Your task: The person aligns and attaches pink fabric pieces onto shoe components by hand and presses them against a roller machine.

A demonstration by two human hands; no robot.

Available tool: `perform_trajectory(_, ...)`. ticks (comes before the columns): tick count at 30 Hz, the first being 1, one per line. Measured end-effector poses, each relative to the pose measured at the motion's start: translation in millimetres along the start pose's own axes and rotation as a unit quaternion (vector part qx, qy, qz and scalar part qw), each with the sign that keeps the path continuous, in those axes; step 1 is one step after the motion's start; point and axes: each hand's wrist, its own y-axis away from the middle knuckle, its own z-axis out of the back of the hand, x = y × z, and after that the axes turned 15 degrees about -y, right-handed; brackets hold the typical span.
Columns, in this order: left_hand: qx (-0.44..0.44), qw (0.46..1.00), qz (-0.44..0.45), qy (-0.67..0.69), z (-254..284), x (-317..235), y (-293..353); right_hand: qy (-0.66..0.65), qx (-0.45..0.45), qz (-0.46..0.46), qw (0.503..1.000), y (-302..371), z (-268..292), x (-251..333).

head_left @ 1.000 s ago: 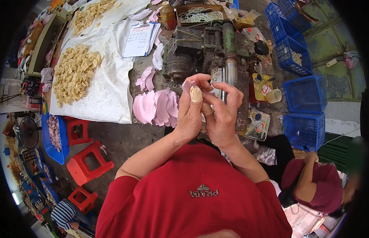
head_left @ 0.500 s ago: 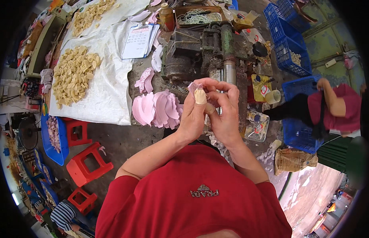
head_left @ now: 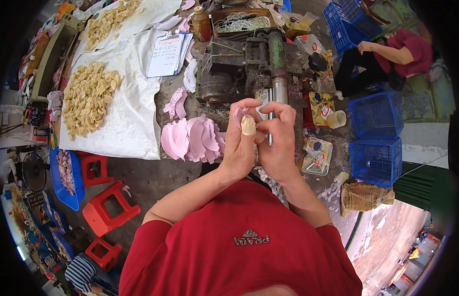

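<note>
My left hand (head_left: pixel 237 153) is closed in front of my chest, pinching a small pink patterned scrap (head_left: pixel 240 115) between thumb and fingers. A cream finger cot (head_left: pixel 248 126) covers that thumb's tip. Close against it, my right hand (head_left: pixel 279 145) has its fingers curled in, thumb and fingertips meeting the left hand. A slim silver rod (head_left: pixel 270 134) shows among the right fingers; whether they hold it cannot be told. What the right fingertips pinch is hidden. Just left of my hands lie stacked pink curved pieces (head_left: pixel 192 139). Beyond them stands a dark, greasy machine (head_left: pixel 224 69) with a metal cylinder (head_left: pixel 280 91).
Cream-coloured pieces (head_left: pixel 88 96) are heaped on a white sheet (head_left: pixel 133 118) at left, near a clipboard (head_left: pixel 165 55). Red stools (head_left: pixel 111 208) and a blue tub (head_left: pixel 76 190) stand below. Blue crates (head_left: pixel 375 160) are at right; another person (head_left: pixel 404 54) bends farther off.
My hands stay together; the right fingers have shifted, and the silver rod now shows among them. The other person has moved away toward the far right, uncovering the blue crates.
</note>
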Motion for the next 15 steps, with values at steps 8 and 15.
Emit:
perform_trajectory(8,-0.034,0.977,-0.055,-0.204,1,-6,-2,0.08,0.057,0.106,0.989,-5,3,3)
perform_trajectory(15,-0.001,0.987,-0.026,-0.158,2,-10,-6,0.109,0.063,0.111,0.986,-6,8,7)
